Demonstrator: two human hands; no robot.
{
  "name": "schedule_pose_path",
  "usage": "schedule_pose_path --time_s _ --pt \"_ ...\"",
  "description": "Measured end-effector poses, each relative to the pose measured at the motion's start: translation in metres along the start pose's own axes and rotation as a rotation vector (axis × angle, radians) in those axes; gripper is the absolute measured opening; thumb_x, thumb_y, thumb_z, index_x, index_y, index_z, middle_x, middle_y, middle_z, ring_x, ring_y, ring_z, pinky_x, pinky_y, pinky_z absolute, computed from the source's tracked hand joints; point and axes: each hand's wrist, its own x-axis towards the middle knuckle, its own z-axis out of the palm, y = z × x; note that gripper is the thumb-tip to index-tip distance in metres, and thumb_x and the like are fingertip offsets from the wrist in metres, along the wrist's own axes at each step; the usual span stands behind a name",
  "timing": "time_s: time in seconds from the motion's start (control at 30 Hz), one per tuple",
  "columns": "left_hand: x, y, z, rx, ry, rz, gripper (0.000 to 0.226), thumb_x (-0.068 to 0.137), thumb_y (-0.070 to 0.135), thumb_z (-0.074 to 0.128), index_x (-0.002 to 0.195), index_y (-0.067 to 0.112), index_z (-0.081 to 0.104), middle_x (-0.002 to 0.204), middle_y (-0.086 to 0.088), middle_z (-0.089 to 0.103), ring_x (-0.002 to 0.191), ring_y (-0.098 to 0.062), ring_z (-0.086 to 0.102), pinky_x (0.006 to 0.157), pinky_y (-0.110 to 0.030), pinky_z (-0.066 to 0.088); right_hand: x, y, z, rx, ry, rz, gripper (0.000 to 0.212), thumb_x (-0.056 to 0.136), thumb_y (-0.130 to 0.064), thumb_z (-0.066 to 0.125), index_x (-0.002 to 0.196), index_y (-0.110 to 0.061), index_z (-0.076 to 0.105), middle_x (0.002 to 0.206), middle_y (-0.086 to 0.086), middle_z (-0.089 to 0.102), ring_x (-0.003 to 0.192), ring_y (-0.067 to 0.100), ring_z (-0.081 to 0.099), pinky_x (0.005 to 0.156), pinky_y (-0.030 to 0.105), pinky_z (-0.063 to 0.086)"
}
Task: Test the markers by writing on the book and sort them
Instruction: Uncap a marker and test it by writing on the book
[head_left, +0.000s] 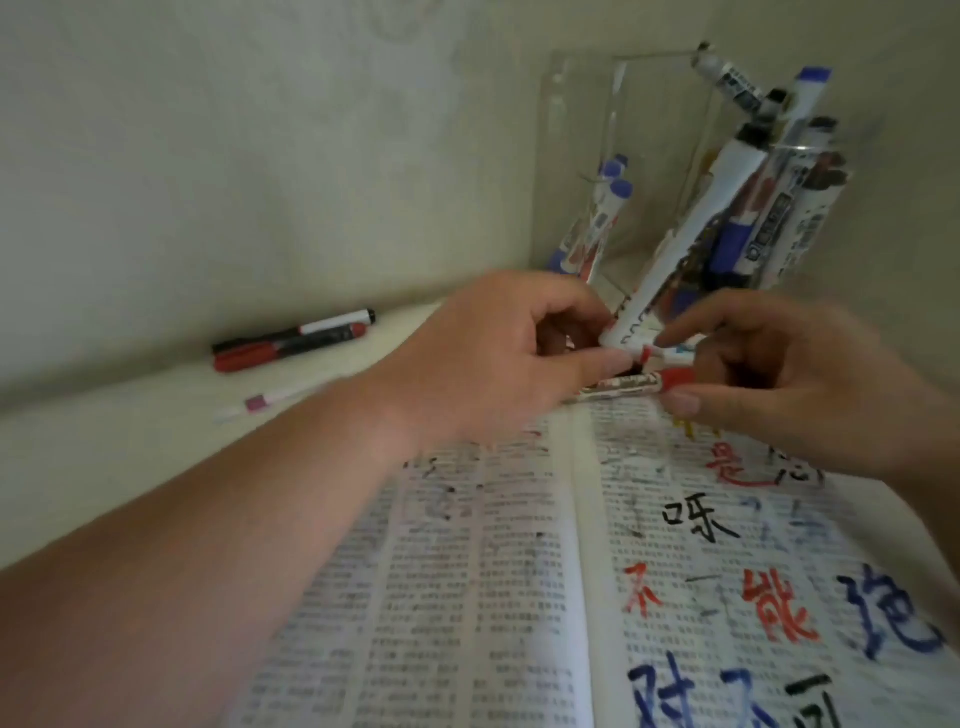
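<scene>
Red-capped white marker (618, 388) lies roughly level over top edge of open printed book (493, 597), between both hands. Right hand (800, 384) pinches red cap end, thumb beneath, fingers above. Left hand (498, 353) just beside barrel end, fingers curled, thumb tip toward it; blurred, cannot tell if gripping. Barrel slim, dark print along it. Right page bears red, blue and black handwritten characters. Clear plastic holder (587, 130) of upright markers just behind hands.
</scene>
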Motion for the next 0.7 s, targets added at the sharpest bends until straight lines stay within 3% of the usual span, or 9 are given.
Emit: schedule_pose_path --time_s 0.07,0.13,0.2,0.27,0.37,0.5,0.53,0.6,0.7 --pt "0.007 0.001 -0.031 0.092 0.033 -0.046 0.012 0.082 0.035 0.081 0.088 0.026 0.076 0.071 0.014 0.07 0.061 -0.004 0.06 0.061 -0.025 0.049 0.0 0.002 0.001 -0.158 0.022 0.038 0.061 0.058 -0.077 0.077 0.099 -0.033 0.071 0.065 0.011 0.06 0.052 0.025 0.054 0.052 0.04 0.046" --pt "0.009 0.002 -0.061 0.21 0.036 -0.137 0.013 0.08 0.037 0.083 0.086 0.027 0.078 0.07 0.019 0.07 0.058 0.005 0.057 0.059 -0.013 0.044 0.003 0.003 0.004 -0.214 0.047 0.038 0.041 0.069 -0.066 0.081 0.09 -0.032 0.074 0.062 0.003 0.061 0.05 0.015 0.052 0.054 0.036 0.046" --pt "0.005 -0.004 -0.087 0.342 0.033 -0.253 0.013 0.078 0.039 0.083 0.084 0.029 0.077 0.07 0.02 0.069 0.057 0.006 0.058 0.058 -0.013 0.045 0.005 0.0 0.006 -0.243 0.038 0.025 0.021 0.072 -0.046 0.083 0.079 -0.03 0.072 0.054 -0.005 0.056 0.046 0.004 0.046 0.049 0.022 0.04" --pt "-0.01 -0.019 -0.105 0.454 0.027 -0.342 0.012 0.078 0.04 0.083 0.08 0.032 0.075 0.065 0.021 0.066 0.06 0.007 0.058 0.055 -0.012 0.041 0.003 -0.004 0.007 -0.321 0.024 0.022 0.019 0.067 -0.046 0.077 0.077 -0.031 0.071 0.052 -0.009 0.056 0.044 0.005 0.046 0.046 0.015 0.037" --pt "-0.044 -0.049 -0.118 0.524 0.052 -0.445 0.011 0.078 0.035 0.084 0.08 0.029 0.076 0.064 0.017 0.066 0.059 0.006 0.059 0.051 -0.009 0.038 -0.005 -0.013 0.011 -0.388 0.035 0.01 0.021 0.067 -0.052 0.073 0.086 -0.045 0.068 0.056 -0.006 0.06 0.046 0.008 0.051 0.047 0.018 0.041" --pt "-0.084 -0.075 -0.137 0.574 0.091 -0.516 0.011 0.082 0.031 0.08 0.073 0.027 0.074 0.066 0.009 0.066 0.057 -0.003 0.058 0.05 -0.016 0.037 -0.003 -0.029 0.022 -0.409 0.033 -0.024 0.01 0.075 -0.053 0.075 0.082 -0.051 0.067 0.059 -0.008 0.062 0.053 0.015 0.057 0.05 0.026 0.045" --pt "-0.09 -0.079 -0.141 0.61 0.095 -0.524 0.009 0.083 0.031 0.079 0.076 0.025 0.077 0.069 0.008 0.066 0.062 -0.006 0.058 0.052 -0.018 0.037 0.0 -0.034 0.023 -0.406 0.011 -0.014 0.013 0.077 -0.061 0.073 0.083 -0.05 0.068 0.06 -0.009 0.062 0.054 0.015 0.057 0.05 0.025 0.045" --pt "-0.1 -0.087 -0.145 0.652 0.1 -0.532 0.011 0.083 0.033 0.079 0.087 0.023 0.08 0.078 0.004 0.067 0.073 -0.017 0.062 0.064 -0.029 0.046 0.005 -0.043 0.025 -0.405 -0.035 -0.004 0.045 0.071 -0.088 0.055 0.084 -0.047 0.069 0.062 -0.009 0.064 0.055 0.015 0.059 0.051 0.026 0.047" --pt "-0.11 -0.098 -0.14 0.673 0.094 -0.532 0.02 0.083 0.039 0.078 0.095 0.023 0.078 0.087 0.002 0.067 0.082 -0.021 0.062 0.073 -0.032 0.051 0.011 -0.045 0.024 -0.412 0.033 -0.041 0.059 0.067 -0.096 0.046 0.084 -0.045 0.07 0.061 -0.007 0.065 0.051 0.017 0.058 0.047 0.032 0.048"
